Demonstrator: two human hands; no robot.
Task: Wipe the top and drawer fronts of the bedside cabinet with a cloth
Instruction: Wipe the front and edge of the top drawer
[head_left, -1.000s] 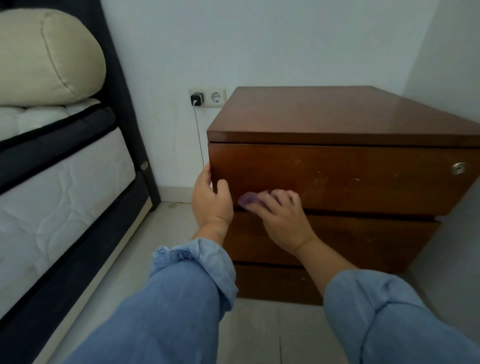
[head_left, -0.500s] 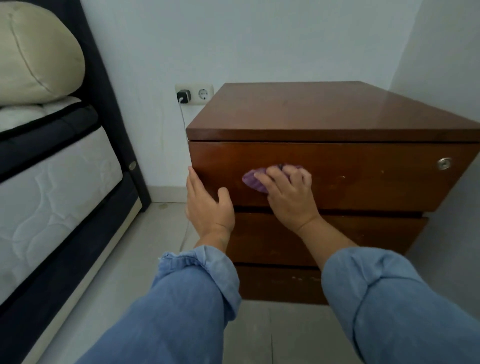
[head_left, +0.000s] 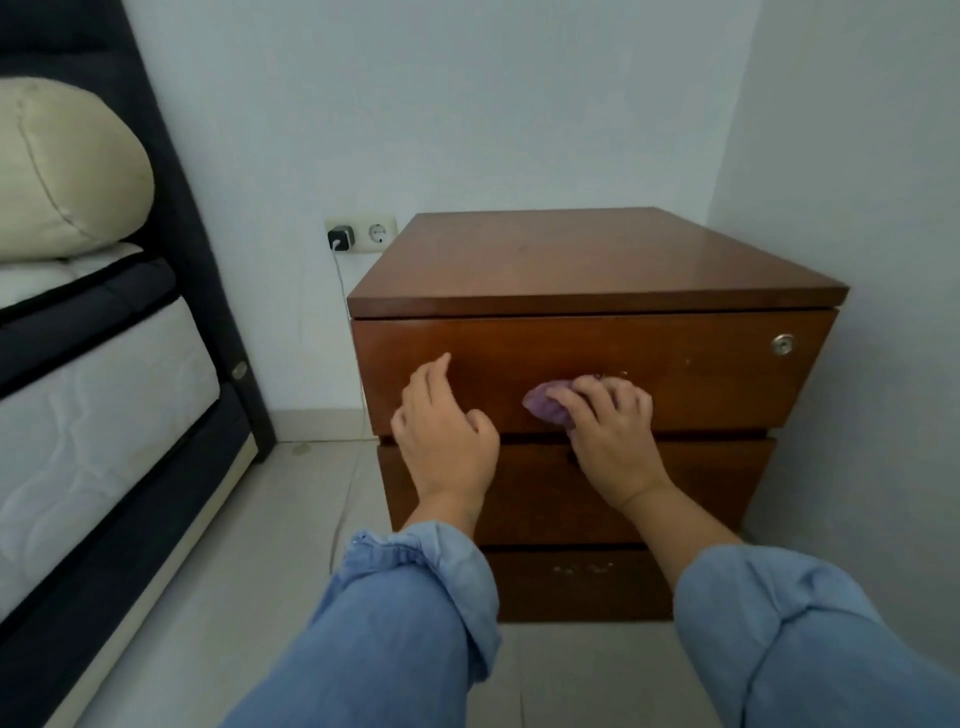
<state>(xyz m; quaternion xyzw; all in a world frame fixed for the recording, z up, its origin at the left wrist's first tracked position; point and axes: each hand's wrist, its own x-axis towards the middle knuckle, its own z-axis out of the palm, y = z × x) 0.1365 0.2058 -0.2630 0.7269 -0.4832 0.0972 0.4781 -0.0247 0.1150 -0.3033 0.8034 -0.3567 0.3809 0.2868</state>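
Observation:
The brown wooden bedside cabinet (head_left: 597, 260) stands in the room's corner, with three drawer fronts stacked below its bare top. My right hand (head_left: 610, 441) presses a crumpled purple cloth (head_left: 545, 405) against the lower middle of the top drawer front (head_left: 701, 364). Most of the cloth is hidden under my fingers. My left hand (head_left: 444, 436) is open, its fingers spread in front of the left part of the same drawer front. Both forearms wear rolled blue denim sleeves.
A round metal lock (head_left: 782, 344) sits at the top drawer's right end. A bed with a white mattress (head_left: 93, 415), dark frame and cream bolster (head_left: 62, 171) fills the left. A wall socket with a charger (head_left: 340, 238) and hanging cable is left of the cabinet. Tiled floor lies between.
My right hand has slid the cloth rightward along the top drawer front. My left hand has left the cabinet's left edge and moved onto the drawer front. The view has tilted up.

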